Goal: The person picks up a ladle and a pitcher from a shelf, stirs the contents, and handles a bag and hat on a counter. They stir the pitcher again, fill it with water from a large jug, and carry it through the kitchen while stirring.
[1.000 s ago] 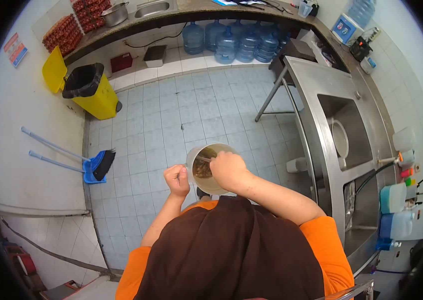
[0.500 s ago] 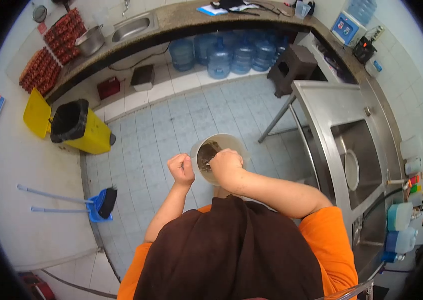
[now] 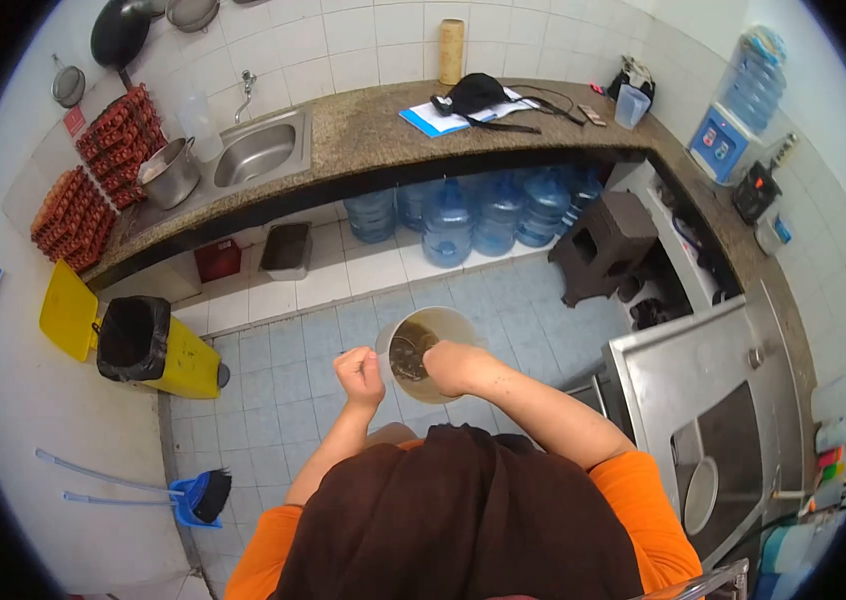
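Note:
A translucent white plastic pitcher [image 3: 451,322] is held in front of my body, its wide mouth facing up toward me. Brownish, murky contents [image 3: 409,352] show inside it. My left hand [image 3: 359,376] is a closed fist at the pitcher's left side, wrapped round what appears to be its handle. Over the right part of the mouth, my right hand [image 3: 454,368] reaches in with its fingers curled. Whatever those fingers grip is hidden by the hand.
A steel sink unit [image 3: 678,345] stands to the right, with a round bowl [image 3: 701,495] in its basin. Ahead runs a granite counter [image 3: 363,140] above several water jugs [image 3: 446,225]. A brown stool [image 3: 603,245] is at right, a yellow bin [image 3: 183,350] at left, near a broom [image 3: 211,495].
My view has tilted up, so more of the far counter and wall shows. My right hand has shifted slightly within the pitcher's mouth; my left fist keeps its place at the pitcher's side.

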{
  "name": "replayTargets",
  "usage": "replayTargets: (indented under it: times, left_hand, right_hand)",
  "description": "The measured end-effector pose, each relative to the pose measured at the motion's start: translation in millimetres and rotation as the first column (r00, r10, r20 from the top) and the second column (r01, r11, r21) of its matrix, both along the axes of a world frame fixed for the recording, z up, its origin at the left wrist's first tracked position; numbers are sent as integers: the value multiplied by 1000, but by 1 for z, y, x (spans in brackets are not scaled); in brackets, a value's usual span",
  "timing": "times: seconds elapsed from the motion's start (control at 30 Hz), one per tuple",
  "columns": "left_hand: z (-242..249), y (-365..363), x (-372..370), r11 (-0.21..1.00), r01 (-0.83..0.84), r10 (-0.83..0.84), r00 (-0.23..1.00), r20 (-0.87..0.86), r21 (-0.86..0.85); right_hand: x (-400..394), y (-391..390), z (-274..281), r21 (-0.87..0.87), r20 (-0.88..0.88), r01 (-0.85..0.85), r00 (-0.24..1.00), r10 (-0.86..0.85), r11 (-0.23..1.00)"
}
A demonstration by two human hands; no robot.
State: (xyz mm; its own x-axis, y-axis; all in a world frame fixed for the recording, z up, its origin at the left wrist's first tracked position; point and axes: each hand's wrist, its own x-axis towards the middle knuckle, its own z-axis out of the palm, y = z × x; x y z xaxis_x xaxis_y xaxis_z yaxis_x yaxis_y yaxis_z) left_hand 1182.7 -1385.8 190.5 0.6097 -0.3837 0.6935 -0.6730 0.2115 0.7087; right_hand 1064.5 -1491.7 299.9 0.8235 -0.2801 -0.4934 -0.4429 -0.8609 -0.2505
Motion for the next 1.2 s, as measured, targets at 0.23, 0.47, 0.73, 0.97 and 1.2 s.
replayTargets:
  times: [0.23, 0.47, 0.73, 0.97, 1.2]
  left_hand:
    - [-7, -94, 110, 996, -71, 65, 994, -91, -63]
    - [11, -201, 232, 955, -49, -4, 985, -175, -294]
    - [29, -297, 346, 963, -84, 24, 973, -231, -255]
    - [-1, -356, 413, 941, -297, 261, 941, -215, -160]
    - [9, -386, 441, 944, -306, 152, 736, -660, -124]
  right_hand:
    - [101, -119, -1, -5, 571, 39, 821, -30, 999]
    - [200, -209, 9, 28, 903, -73, 430, 6, 997]
    - [290, -311, 7, -296, 748, -274, 530, 400, 915]
    - [381, -399, -7, -225, 800, -452, 420, 429, 863]
    - [456, -461, 15, -291, 654, -638, 412, 635, 713]
